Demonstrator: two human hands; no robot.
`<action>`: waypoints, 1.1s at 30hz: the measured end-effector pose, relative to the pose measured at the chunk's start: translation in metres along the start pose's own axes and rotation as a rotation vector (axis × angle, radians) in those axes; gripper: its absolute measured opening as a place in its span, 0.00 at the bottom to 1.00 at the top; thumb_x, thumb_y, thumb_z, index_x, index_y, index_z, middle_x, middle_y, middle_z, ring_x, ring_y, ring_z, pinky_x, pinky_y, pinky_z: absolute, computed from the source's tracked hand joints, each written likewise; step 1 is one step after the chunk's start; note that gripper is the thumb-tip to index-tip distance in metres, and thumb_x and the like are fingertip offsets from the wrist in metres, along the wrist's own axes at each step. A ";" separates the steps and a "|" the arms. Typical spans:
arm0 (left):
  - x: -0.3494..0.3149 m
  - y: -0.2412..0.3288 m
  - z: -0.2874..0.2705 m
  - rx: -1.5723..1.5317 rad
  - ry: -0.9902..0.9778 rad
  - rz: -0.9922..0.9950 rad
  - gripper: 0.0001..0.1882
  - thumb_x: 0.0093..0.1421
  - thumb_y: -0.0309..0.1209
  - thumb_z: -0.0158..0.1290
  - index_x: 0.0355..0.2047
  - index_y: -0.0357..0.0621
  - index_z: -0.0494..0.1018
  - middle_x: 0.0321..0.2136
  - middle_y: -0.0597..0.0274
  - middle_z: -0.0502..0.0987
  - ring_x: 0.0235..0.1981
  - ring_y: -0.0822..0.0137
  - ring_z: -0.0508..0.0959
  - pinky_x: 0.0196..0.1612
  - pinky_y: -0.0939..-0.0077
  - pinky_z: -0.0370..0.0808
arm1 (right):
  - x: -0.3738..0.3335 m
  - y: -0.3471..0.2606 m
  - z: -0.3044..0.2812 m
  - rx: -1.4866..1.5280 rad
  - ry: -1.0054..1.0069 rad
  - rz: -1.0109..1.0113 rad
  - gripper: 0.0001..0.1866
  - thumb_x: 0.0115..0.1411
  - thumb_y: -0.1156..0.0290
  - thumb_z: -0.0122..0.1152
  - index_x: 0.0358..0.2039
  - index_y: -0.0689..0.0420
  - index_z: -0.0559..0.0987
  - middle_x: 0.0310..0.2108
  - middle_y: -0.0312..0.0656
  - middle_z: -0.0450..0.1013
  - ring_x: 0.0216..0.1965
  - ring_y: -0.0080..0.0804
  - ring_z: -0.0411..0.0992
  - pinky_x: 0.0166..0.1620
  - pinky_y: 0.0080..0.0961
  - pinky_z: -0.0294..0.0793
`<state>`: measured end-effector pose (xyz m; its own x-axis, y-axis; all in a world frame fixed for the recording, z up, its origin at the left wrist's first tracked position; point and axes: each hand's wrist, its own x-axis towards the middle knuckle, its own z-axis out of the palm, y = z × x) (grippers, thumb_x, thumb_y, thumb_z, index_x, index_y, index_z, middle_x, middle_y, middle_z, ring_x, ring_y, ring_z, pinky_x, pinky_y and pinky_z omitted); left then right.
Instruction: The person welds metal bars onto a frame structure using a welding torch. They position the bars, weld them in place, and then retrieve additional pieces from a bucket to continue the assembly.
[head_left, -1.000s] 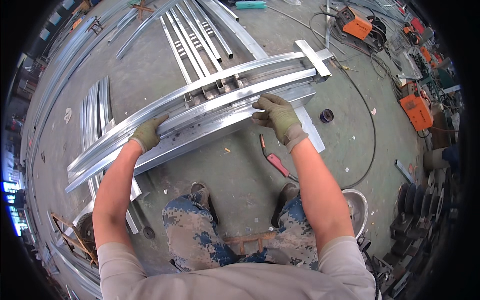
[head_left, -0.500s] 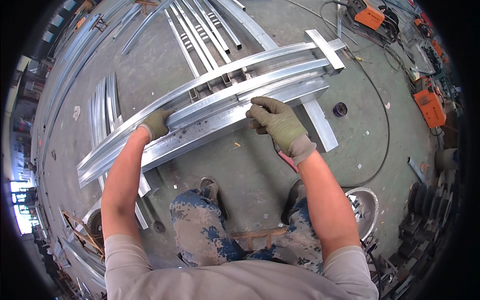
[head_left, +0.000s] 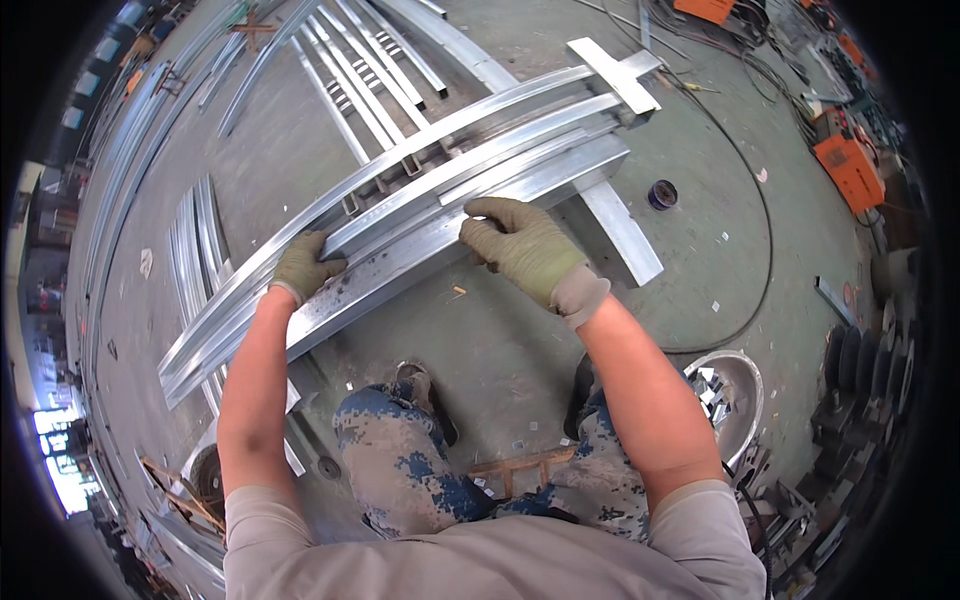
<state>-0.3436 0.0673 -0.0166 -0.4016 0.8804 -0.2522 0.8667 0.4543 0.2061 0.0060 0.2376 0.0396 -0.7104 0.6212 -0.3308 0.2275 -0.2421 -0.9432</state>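
Note:
Long silvery metal channels [head_left: 475,152] lie side by side on supports in front of me, slanting from lower left to upper right. My left hand [head_left: 302,270], in an olive work glove, grips a channel at its left end, thumb apart from the fingers. A wider smooth beam [head_left: 420,255] forms the near side of the stack. Over its near edge is my right hand [head_left: 525,250], gloved too, fingers curled in; anything inside them is hidden. A flat metal bar [head_left: 612,75] lies across the channels' far right end.
Rectangular tubes [head_left: 365,80] lie beyond the stack. A support bar [head_left: 620,232] juts out at right near a small dark round tin [head_left: 662,194]. A black cable [head_left: 768,250] curves over the floor. A basin [head_left: 740,400] with metal pieces stands by my right leg; orange machines [head_left: 850,160] stand farther right.
My left hand has shifted slightly along the channel, its thumb now spread toward the right. My right hand stays curled at the beam's edge. The whole view has turned and shifted a little.

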 end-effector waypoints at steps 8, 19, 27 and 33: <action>0.004 0.010 0.017 0.181 0.030 0.026 0.39 0.52 0.51 0.73 0.57 0.36 0.76 0.52 0.42 0.80 0.57 0.42 0.78 0.59 0.54 0.76 | -0.003 0.004 0.001 0.037 -0.031 0.035 0.33 0.68 0.58 0.64 0.67 0.67 0.73 0.34 0.34 0.76 0.25 0.22 0.73 0.32 0.25 0.79; 0.001 0.037 0.020 0.219 0.160 -0.084 0.41 0.58 0.53 0.68 0.64 0.39 0.73 0.59 0.41 0.78 0.61 0.44 0.77 0.63 0.55 0.75 | -0.021 0.012 -0.001 -0.240 0.020 -0.057 0.33 0.67 0.54 0.61 0.66 0.64 0.75 0.44 0.45 0.83 0.46 0.36 0.81 0.53 0.31 0.78; 0.031 -0.009 0.037 -0.181 0.468 -0.277 0.38 0.69 0.56 0.55 0.68 0.39 0.71 0.65 0.40 0.74 0.66 0.43 0.74 0.69 0.54 0.69 | -0.067 0.010 -0.003 -0.399 0.054 -0.159 0.25 0.69 0.57 0.60 0.59 0.62 0.79 0.40 0.54 0.82 0.43 0.52 0.81 0.49 0.40 0.78; 0.054 0.012 0.059 -0.131 0.369 -0.110 0.37 0.71 0.54 0.53 0.70 0.39 0.68 0.71 0.40 0.67 0.75 0.39 0.61 0.77 0.55 0.58 | -0.079 0.001 0.001 -0.395 0.016 -0.239 0.22 0.68 0.58 0.59 0.55 0.62 0.79 0.38 0.56 0.81 0.41 0.56 0.80 0.47 0.43 0.77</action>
<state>-0.3378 0.1125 -0.0834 -0.5897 0.8045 0.0717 0.7771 0.5410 0.3216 0.0623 0.1877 0.0646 -0.7640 0.6374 -0.0998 0.2968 0.2098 -0.9316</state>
